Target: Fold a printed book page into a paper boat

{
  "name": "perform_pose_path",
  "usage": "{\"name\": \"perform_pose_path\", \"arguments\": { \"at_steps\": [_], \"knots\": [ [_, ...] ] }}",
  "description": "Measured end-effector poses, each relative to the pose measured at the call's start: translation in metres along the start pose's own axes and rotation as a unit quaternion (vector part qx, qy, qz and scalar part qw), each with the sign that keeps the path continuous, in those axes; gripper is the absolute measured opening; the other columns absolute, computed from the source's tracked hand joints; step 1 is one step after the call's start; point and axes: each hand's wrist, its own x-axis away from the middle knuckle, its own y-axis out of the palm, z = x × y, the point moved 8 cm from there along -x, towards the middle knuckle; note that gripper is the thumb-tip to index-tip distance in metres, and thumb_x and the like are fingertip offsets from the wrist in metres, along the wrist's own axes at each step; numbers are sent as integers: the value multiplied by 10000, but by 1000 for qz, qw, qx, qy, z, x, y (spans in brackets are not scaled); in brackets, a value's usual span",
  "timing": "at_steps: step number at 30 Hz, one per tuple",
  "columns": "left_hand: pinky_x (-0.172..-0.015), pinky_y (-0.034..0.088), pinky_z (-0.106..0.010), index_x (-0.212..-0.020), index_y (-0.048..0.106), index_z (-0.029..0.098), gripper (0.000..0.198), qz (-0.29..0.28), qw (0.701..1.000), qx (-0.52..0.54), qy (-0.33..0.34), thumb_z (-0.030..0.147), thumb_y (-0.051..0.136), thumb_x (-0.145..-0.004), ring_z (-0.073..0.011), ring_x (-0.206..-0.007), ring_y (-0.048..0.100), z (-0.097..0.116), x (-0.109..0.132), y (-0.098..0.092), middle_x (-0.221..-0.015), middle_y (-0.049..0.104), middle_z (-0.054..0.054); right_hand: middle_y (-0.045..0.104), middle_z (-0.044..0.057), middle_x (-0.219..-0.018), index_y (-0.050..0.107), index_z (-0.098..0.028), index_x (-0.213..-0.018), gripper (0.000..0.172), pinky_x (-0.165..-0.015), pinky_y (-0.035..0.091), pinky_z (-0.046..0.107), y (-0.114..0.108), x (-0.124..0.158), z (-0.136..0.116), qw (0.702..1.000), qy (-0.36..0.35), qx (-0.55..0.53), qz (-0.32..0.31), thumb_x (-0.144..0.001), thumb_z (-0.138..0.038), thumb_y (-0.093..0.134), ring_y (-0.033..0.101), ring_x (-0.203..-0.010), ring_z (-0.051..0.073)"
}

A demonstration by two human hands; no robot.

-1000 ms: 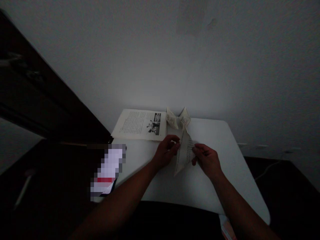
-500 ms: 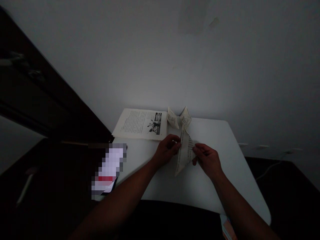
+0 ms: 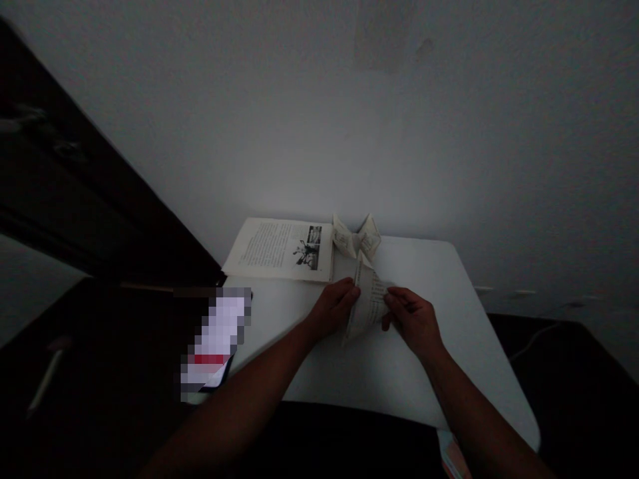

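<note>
Over the bench (image 3: pixel 424 266), left hand (image 3: pixel 329 309) and right hand (image 3: pixel 415 320) pinch part-folded paper (image 3: pixel 368 299), remaining folds unclear, finished-looking origami (image 3: pixel 369 235) behind.

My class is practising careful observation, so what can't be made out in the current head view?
All in the head view:
Phone screen: blurred by blocky pixels.
Print on the folded paper: too small and dim to read.
Left hand: some fingertips hidden by the hand itself or the paper.
Pale and orange item: cut off by the bottom edge.
Dark door: cut off by the left edge.
</note>
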Motion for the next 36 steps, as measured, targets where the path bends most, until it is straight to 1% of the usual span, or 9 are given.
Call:
{"name": "perform_pose_path", "arguments": {
  "at_steps": [3, 6, 12, 16, 19, 22, 29, 34, 36],
  "knots": [
    [-789, 428, -297, -948, 590, 123, 396, -53, 998, 42, -1, 453, 380, -887, -195, -890, 542, 0, 2, 10, -943, 576, -81, 624, -8, -593, 603, -146, -894, 297, -387, 453, 262, 1, 0, 0, 1000, -2, 21, -12, -737, -392, 655, 562, -386, 129],
    [-810, 429, -321, -1037, 573, 114, 413, -82, 995, 62, -10, 455, 399, -882, -208, -905, 551, -1, 4, 16, -973, 592, -95, 615, -17, -553, 597, -150, -908, 298, -409, 466, 266, 3, 1, 1, 999, 0, 31, -24, -747, -397, 644, 567, -394, 135],
    [-837, 418, -336, -1037, 560, 121, 389, -104, 993, 53, -4, 446, 422, -874, -209, -912, 551, 1, 5, 19, -969, 599, -102, 630, -8, -551, 596, -151, -936, 311, -425, 467, 267, 7, 1, 1, 998, 0, 43, -47, -765, -409, 623, 583, -410, 145],
    [-878, 398, -365, -1057, 575, 130, 454, -113, 991, 74, 14, 504, 420, -851, -238, -967, 536, 3, 5, 20, -1014, 590, -114, 638, 0, -575, 589, -144, -1000, 353, -429, 464, 280, 7, 1, 3, 998, -2, 26, -58, -777, -416, 607, 583, -422, 150],
    [-912, 374, -387, -1082, 589, 148, 499, -94, 987, 126, 39, 528, 360, -855, -258, -1010, 521, 7, 3, 14, -1066, 570, -122, 621, -11, -541, 584, -141, -1042, 365, -448, 465, 285, 5, 1, 3, 998, -1, 11, -59, -794, -408, 590, 580, -427, 149],
    [-925, 353, -394, -1017, 634, 153, 448, -50, 991, 107, 68, 470, 361, -856, -257, -1011, 503, 12, 1, 2, -1055, 547, -114, 633, -4, -576, 591, -144, -1045, 367, -445, 468, 292, 4, 0, 4, 999, 5, -11, -53, -789, -407, 597, 578, -429, 147],
    [-768, 410, -277, -917, 666, 145, 299, -17, 999, 25, 43, 356, 469, -844, -172, -845, 516, 7, -2, -3, -904, 512, -64, 661, 25, -736, 586, -159, -1057, 346, -448, 482, 296, 3, 0, 5, 998, 5, -34, -50, -788, -377, 603, 592, -450, 141],
    [-678, 403, -244, -886, 665, 138, 288, 3, 999, 8, 31, 378, 520, -823, -143, -745, 506, 2, -3, -3, -801, 499, -30, 662, 51, -890, 547, -178, -1141, 431, -497, 511, 305, 9, 3, -1, 997, -11, -11, -80, -758, -353, 639, 612, -514, 135],
    [-683, 409, -249, -888, 664, 134, 297, 10, 1000, 4, 23, 392, 542, -806, -145, -738, 513, 0, -3, -4, -801, 517, -33, 666, 46, -893, 519, -186, -1185, 523, -525, 521, 297, 13, 6, -4, 995, -12, 9, -95, -708, -313, 694, 613, -542, 130]
  ]
}}
